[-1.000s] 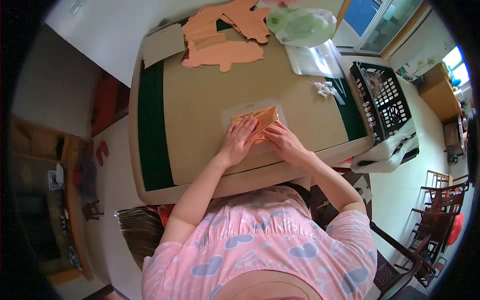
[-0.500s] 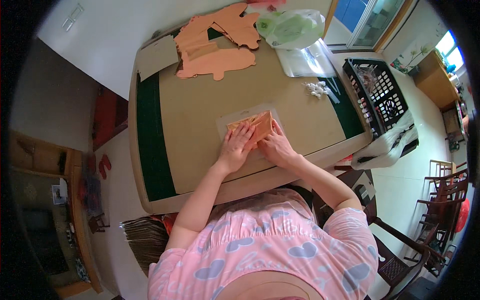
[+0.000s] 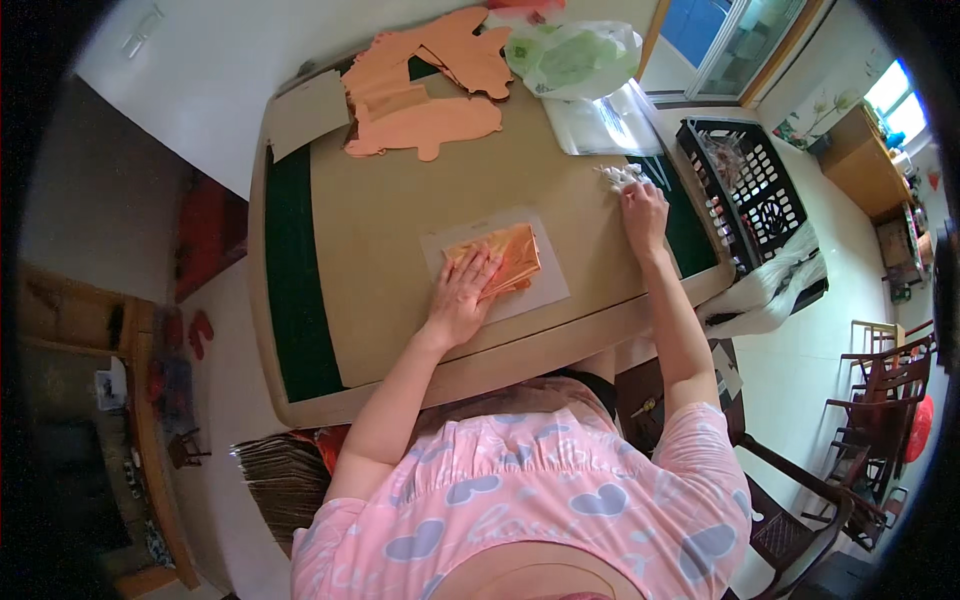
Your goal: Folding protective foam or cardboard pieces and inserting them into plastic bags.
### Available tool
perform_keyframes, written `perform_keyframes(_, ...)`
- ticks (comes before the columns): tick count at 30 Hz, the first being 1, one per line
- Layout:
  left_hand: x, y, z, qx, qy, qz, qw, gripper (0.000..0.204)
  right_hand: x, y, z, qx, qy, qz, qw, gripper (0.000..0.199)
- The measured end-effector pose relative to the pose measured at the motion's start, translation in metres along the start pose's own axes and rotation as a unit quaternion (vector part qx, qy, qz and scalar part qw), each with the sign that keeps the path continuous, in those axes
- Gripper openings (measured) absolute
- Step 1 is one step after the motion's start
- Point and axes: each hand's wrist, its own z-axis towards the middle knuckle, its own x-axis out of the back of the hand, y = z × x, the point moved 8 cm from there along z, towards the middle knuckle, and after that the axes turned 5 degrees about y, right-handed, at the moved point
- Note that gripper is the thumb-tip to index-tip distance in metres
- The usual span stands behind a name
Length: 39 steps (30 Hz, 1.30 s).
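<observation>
My left hand lies flat with its fingers stretched out on a shiny orange folded packet. Beneath the packet is a pale rectangular card, which sticks out around it on the brown table board. Over at the right side of the table, my right hand is at a cluster of small white pieces. Its fingers are drawn together at the near edge of that cluster, and what is between them is hidden.
Flat orange cut-out sheets and a grey card lie at the far left. A pale plastic bag and clear plastic sleeves sit at the back right. A black crate stands beside the table's right edge.
My right hand has left the orange packet and moved right and away from me to the white pieces. My left hand has stayed on the packet. More of the card now shows.
</observation>
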Motion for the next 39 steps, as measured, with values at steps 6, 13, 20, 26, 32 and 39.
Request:
perform_keyframes(6,0.000,-0.005,-0.006,0.016,-0.003,-0.010,1.000,0.058,0.012,-0.105,-0.042,0.080,-0.129,0.177,0.972,0.005)
perform_keyframes(13,-0.001,-0.001,-0.002,0.009,0.002,-0.017,1.000,0.059,0.030,-0.175,-0.078,0.070,-0.149,0.250,0.954,0.016)
perform_keyframes(20,-0.003,-0.005,-0.004,0.019,0.000,-0.021,1.000,0.058,0.068,-0.173,-0.096,0.097,-0.123,0.307,0.939,0.024)
perform_keyframes(26,-0.002,-0.005,-0.005,0.013,0.005,-0.029,0.999,0.057,0.083,-0.190,-0.112,0.140,-0.156,0.296,0.932,0.027)
perform_keyframes(32,0.005,-0.006,0.001,0.005,0.022,-0.032,0.999,0.052,0.054,-0.194,-0.086,0.102,-0.104,0.303,0.942,0.018)
perform_keyframes(39,0.005,-0.010,0.000,0.038,0.021,-0.116,0.992,0.046,0.020,-0.188,-0.088,0.060,-0.096,0.240,0.964,0.017)
